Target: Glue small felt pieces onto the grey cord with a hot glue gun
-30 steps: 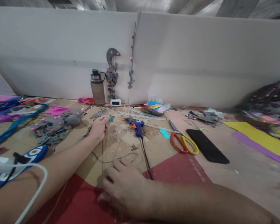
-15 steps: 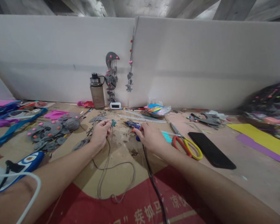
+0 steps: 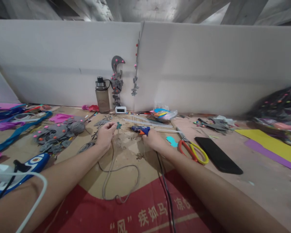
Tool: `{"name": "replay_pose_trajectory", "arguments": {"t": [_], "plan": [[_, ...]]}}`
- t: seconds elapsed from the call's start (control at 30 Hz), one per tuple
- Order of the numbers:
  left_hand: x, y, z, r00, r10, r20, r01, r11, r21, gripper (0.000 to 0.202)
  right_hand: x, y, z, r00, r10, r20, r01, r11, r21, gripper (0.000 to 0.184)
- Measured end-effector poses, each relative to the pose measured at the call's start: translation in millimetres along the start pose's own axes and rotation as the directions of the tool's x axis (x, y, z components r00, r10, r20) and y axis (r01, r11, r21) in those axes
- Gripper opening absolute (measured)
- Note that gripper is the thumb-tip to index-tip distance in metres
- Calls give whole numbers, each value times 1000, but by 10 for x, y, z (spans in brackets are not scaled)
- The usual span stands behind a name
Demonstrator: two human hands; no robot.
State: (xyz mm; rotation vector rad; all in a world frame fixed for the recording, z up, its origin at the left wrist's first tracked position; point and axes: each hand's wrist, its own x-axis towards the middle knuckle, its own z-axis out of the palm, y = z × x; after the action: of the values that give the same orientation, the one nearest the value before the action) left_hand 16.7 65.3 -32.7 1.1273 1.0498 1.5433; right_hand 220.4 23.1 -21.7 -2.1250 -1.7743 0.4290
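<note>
Glue gun (image 3: 140, 130), seen in the head view, is gripped by its handle in the closed right hand (image 3: 152, 139), low over the stained cardboard (image 3: 128, 152) at mid-table. A small teal star (image 3: 118, 125) is pinched between the closed fingertips of the left hand (image 3: 106, 134), just left of the gun's nozzle. A grey cord (image 3: 121, 183) is looped on the cardboard below.

L hand (image 3: 106, 134) pinches teal star (image 3: 118, 125) w/ grey cord (image 3: 116, 176); R hand (image 3: 153, 141) grips blue glue gun (image 3: 140, 130)
</note>
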Motion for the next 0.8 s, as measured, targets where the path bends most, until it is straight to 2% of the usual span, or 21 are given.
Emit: {"name": "replay_pose_trajectory", "arguments": {"t": [0.07, 0.17, 0.23, 0.3, 0.37, 0.5, 0.67, 0.73, 0.8], "plan": [[0, 4, -15, 1000, -9, 5, 9, 999, -36, 28, -3, 19, -17, 1000, 10, -6, -10, 996, 93, 32], [6, 0, -45, 999, -46, 24, 48, 995, -82, 29, -56, 5, 9, 986, -65, -157, 105, 959, 265, 34], [17, -13, -61, 996, -75, 39, 78, 992, -95, 29, -103, -35, 37, 940, -118, -320, 238, 899, 368, 39], [30, -25, -64, 995, -95, 40, 99, 990, -97, 29, -151, -88, 46, 900, -149, -410, 345, 819, 458, 39], [43, -31, -52, 994, -102, 41, 105, 990, -91, 28, -196, -139, 31, 906, -147, -396, 367, 739, 565, 35], [55, -19, -12, 996, -79, 44, 83, 992, -94, 26, -265, -199, -8, 945, -123, -303, 317, 575, 755, 28], [48, -22, -7, 995, -87, 54, 91, 993, -78, 26, -312, -233, 24, 922, -277, -269, 356, 339, 871, 38], [44, -31, -14, 995, -82, 63, 86, 993, -75, 26, -340, -243, 40, 903, -330, -274, 378, 310, 873, 37], [40, -34, -17, 996, -76, 53, 80, 994, -68, 26, -371, -240, 55, 894, -352, -277, 401, 355, 844, 33]]}}
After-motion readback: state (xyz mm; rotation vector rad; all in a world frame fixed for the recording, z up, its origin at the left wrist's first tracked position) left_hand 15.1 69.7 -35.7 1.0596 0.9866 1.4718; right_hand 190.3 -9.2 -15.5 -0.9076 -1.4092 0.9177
